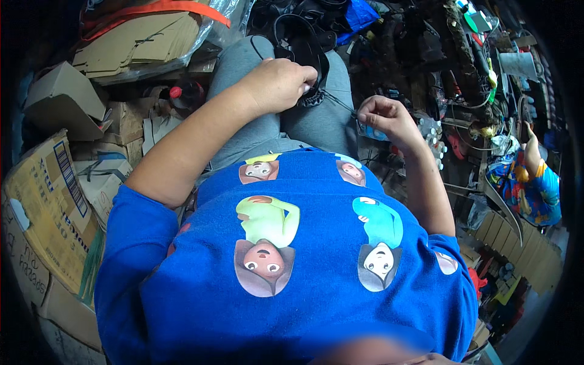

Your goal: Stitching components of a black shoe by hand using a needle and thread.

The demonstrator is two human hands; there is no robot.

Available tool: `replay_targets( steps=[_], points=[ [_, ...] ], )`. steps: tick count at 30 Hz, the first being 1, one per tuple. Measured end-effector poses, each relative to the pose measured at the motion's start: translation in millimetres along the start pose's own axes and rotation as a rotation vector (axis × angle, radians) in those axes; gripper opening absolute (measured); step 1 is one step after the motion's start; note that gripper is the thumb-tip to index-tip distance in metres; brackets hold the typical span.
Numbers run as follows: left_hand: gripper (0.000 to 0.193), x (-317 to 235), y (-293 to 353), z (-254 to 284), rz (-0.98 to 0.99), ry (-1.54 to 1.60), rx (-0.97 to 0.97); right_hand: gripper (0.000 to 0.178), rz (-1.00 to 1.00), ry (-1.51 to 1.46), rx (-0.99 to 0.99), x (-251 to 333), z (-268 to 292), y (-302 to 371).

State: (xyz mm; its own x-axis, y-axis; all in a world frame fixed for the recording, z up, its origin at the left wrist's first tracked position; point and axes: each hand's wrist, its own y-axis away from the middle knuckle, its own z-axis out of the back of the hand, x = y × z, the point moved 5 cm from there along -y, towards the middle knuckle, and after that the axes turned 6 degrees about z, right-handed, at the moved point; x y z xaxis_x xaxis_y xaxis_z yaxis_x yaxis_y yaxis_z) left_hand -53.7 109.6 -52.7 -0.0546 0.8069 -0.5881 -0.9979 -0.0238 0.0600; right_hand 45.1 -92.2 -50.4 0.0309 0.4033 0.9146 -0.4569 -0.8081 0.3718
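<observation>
A black shoe or sandal (317, 56) rests on my grey-trousered thighs, its far part among other dark items. My left hand (283, 84) is closed on its near end, thumb and fingers pressed together at the edge. Dark thread (340, 103) stretches from that end toward my right hand (384, 120). The right hand's thumb and forefinger are pinched on the thread, out to the right of my thigh. Whether a needle or hook is in either hand is too small to tell.
Cardboard boxes (58, 201) and flattened cardboard (143, 45) crowd the left, near a red-capped bottle (182, 94). Dark clutter, tools and a white cup (518, 66) fill the right. Another person's bare limb and colourful clothing (529, 188) show at the far right.
</observation>
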Motion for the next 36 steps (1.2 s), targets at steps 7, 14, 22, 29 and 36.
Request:
replay_targets(
  steps=[7, 14, 22, 29, 36],
  points=[
    [0.039, -7, -13, 0, 0.235, -0.001, 0.089, 0.016, 0.019, -0.105, -0.035, -14, -1, 6],
    [0.048, -10, -11, -7, 0.271, -0.064, -0.01, 0.018, 0.29, 0.347, -0.278, -11, -34, 2],
    [0.049, -8, -10, -7, 0.299, -0.054, 0.01, 0.012, 0.362, 0.702, -0.065, 0, -32, 40],
    [0.045, -10, -7, -10, 0.278, -0.039, 0.033, 0.026, 0.339, 0.418, -0.276, 6, -44, 20],
    [0.043, -9, -4, -6, 0.312, -0.031, 0.097, 0.011, 0.237, 0.49, -0.216, 6, -15, 43]
  ],
)
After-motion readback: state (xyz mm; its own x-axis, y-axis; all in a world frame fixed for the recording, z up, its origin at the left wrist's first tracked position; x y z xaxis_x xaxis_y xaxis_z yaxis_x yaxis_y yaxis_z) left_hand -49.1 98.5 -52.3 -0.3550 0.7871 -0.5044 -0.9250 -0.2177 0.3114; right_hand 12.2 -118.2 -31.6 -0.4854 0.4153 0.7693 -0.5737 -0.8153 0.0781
